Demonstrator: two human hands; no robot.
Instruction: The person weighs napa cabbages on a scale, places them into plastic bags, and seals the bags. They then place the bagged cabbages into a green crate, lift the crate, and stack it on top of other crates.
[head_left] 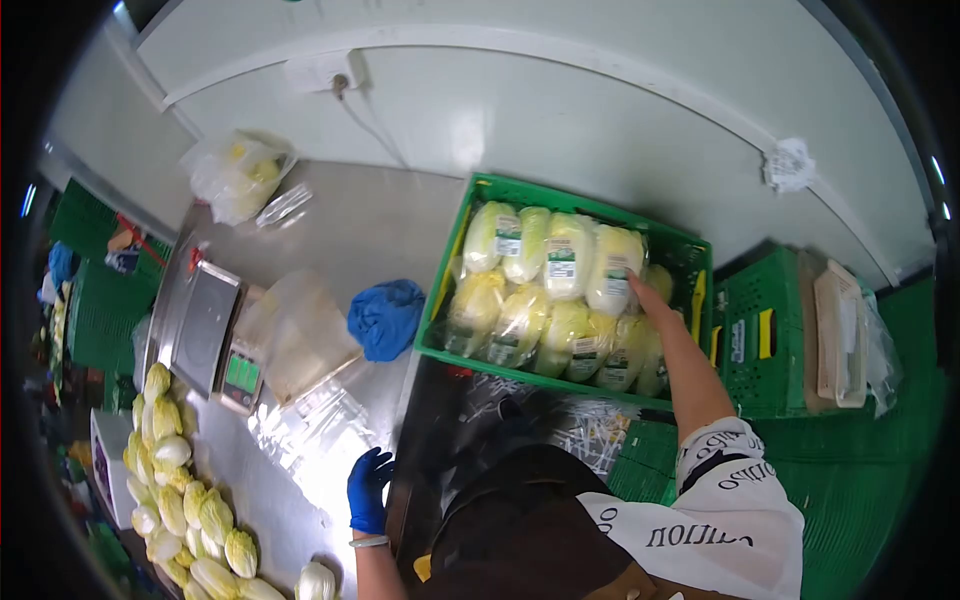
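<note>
A green crate (543,380) holds two rows of wrapped, labelled Chinese cabbages. My right hand (645,291) reaches into it, thumb on the upper-row wrapped cabbage (612,262) at the right; the other fingers are mostly hidden beside it. My left hand (368,490), in a blue glove, hangs over the front edge of the steel table (330,210) with its fingers slightly apart and nothing in them. Plastic wrappers (315,430) lie just left of it. Further left, many unwrapped cabbages (215,515) are piled along the table.
A scale (207,318) stands at the left beside a clear plastic bag stack (298,335) and a crumpled blue bag (386,318). A bag of produce (237,178) lies at the back. Another green crate (765,340) with a white basket (840,335) is at the right.
</note>
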